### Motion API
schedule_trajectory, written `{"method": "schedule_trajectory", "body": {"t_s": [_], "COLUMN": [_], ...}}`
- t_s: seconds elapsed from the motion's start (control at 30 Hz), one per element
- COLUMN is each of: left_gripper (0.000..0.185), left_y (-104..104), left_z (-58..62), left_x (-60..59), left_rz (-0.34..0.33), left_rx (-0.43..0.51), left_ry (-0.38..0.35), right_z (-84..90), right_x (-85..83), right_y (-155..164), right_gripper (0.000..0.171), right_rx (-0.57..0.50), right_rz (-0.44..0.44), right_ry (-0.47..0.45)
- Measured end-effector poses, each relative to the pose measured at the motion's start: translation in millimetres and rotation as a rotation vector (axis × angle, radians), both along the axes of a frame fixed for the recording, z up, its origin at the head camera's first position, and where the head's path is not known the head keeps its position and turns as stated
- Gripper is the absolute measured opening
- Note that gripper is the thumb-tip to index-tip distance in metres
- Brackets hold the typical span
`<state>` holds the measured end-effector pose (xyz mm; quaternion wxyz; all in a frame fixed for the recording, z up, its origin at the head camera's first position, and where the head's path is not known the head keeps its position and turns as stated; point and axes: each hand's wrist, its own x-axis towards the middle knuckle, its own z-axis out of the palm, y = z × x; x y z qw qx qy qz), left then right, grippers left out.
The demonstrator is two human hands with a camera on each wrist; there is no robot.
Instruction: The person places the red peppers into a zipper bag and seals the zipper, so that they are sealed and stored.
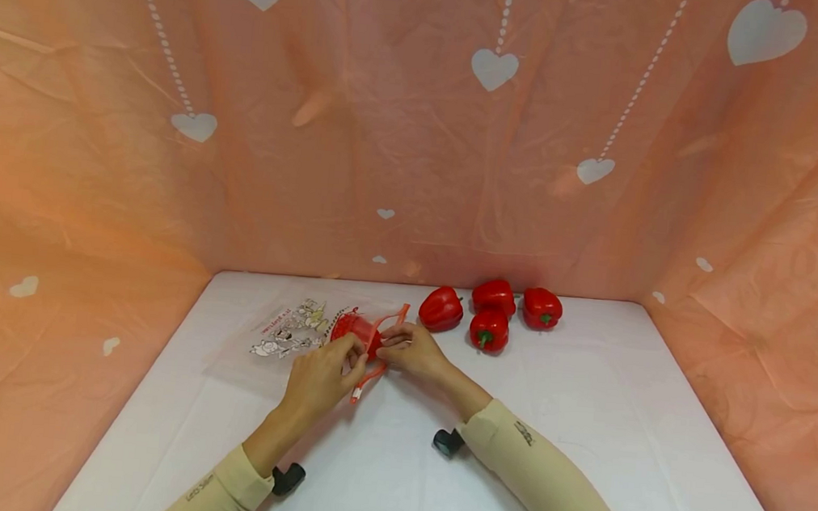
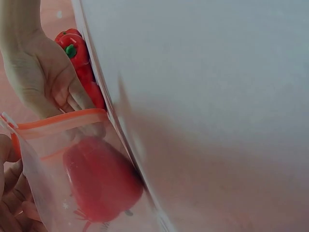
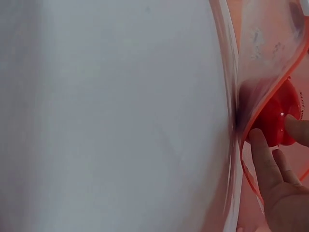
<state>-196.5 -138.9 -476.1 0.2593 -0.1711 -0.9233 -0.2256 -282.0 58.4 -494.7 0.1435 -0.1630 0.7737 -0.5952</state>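
A clear zip bag (image 1: 285, 338) with an orange zip edge (image 2: 63, 117) and cartoon print lies on the table, its mouth spread apart. Inside it sits a red bell pepper (image 2: 102, 180), close to the mouth. My left hand (image 1: 321, 374) pinches the near side of the bag's mouth; its curled fingers show at the lower left of the left wrist view. My right hand (image 1: 417, 350) reaches in at the mouth from the right. In the right wrist view its fairly straight fingers (image 3: 263, 159) and thumb rest against the end of the bell pepper (image 3: 276, 118).
Several more red bell peppers (image 1: 488, 330) stand grouped at the back of the white table (image 1: 553, 447), right of the bag. Orange curtains (image 1: 417, 167) with white hearts enclose the table's back and sides. Dark wrist cameras (image 1: 447, 443) hang beneath both forearms.
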Motion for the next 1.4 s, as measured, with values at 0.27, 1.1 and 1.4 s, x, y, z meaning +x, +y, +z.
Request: {"method": "schedule_trajectory", "body": {"t_s": [0.27, 1.1, 1.4], "left_gripper": [0.016, 0.014, 0.014], "left_y": [0, -6, -8], "left_z": [-1.5, -1.8, -3.6], "left_x": [-0.7, 2.6, 4.0], "left_rz": [0.003, 0.040, 0.031], "left_rx": [-0.005, -0.014, -0.002], "left_ry": [0.002, -0.096, -0.101], "right_z": [-1.2, 20.2, 26.9], "right_x": [-1.1, 15.9, 26.4], "right_y": [-1, 53, 79], "right_gripper": [0.032, 0.038, 0.035], "right_rx": [-0.009, 0.123, 0.149], "right_rz": [0.019, 0.011, -0.077], "right_ry": [-0.037, 0.148, 0.229]}}
